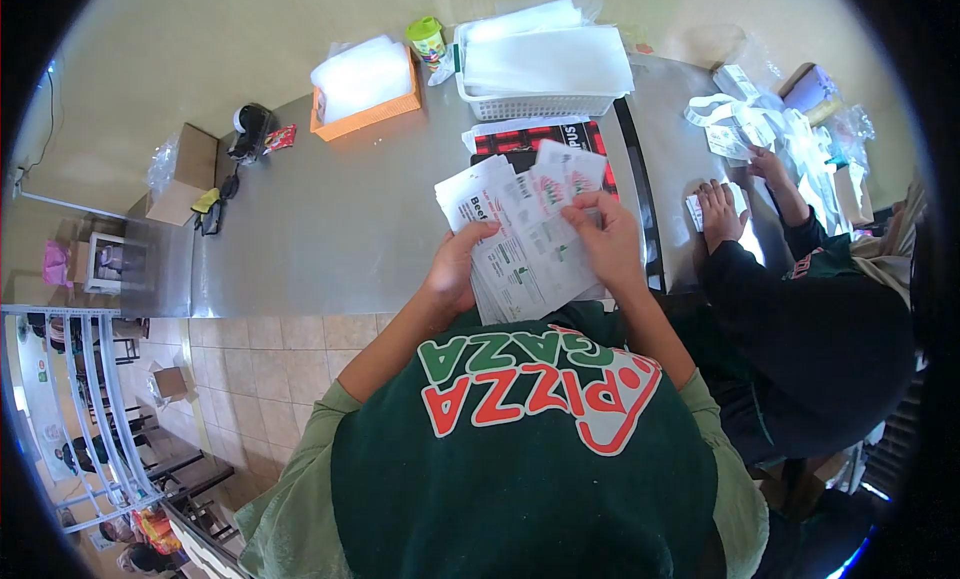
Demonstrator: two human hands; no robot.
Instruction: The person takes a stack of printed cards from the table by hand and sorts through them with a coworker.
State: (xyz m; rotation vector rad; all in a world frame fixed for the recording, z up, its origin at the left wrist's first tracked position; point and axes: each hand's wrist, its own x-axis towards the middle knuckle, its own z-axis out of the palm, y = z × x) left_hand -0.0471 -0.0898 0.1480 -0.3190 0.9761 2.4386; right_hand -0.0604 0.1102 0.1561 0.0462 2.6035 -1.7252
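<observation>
My left hand (458, 267) is closed on a fanned stack of white printed sheets (520, 269), its thumb on top near the word "Beef". They look like flat labels or bags; I cannot tell which. At the stack's upper right, my right hand (605, 241) pinches a sheet with red and green print (568, 179). The sheets are held above the near part of the metal table (300, 219). Behind them lies a red and black checked notebook (590, 137), partly covered by a dark flat object and the sheets.
An orange basket (375, 117) and a white basket (545, 104) hold clear plastic sheets. Between them stands a green-lidded container (427, 41). A tape dispenser (250, 129) and cardboard box (185, 169) are left. At right, a co-worker's hand (722, 217) presses on papers.
</observation>
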